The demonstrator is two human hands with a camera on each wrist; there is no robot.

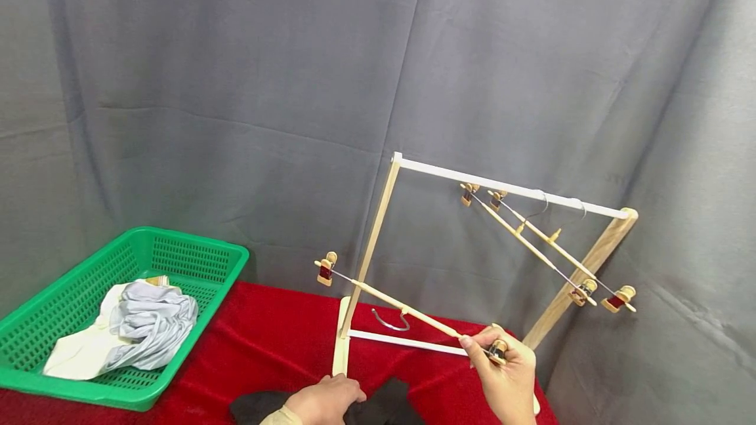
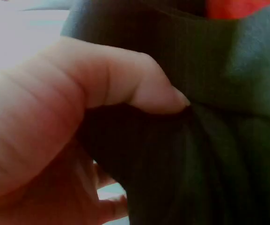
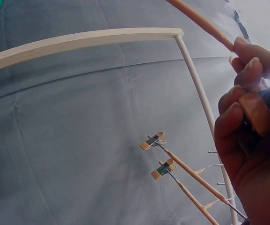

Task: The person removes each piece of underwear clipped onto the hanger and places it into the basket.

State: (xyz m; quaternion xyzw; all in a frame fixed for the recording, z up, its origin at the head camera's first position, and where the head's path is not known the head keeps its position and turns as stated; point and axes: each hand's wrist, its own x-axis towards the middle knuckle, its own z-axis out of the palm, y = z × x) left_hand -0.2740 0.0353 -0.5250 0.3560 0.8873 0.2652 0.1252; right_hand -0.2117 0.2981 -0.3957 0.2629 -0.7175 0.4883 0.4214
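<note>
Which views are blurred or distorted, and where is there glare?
Head view: sharp, evenly lit. Left wrist view: very close and soft, the left hand overexposed against the dark cloth. Right wrist view: the rack bar bends from lens distortion; a glare spot sits by the right hand.

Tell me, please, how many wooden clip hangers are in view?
3. Two clip hangers hang side by side on the rack's top rail: one, the other. The third hanger is held by the right hand in front of the rack.
</note>
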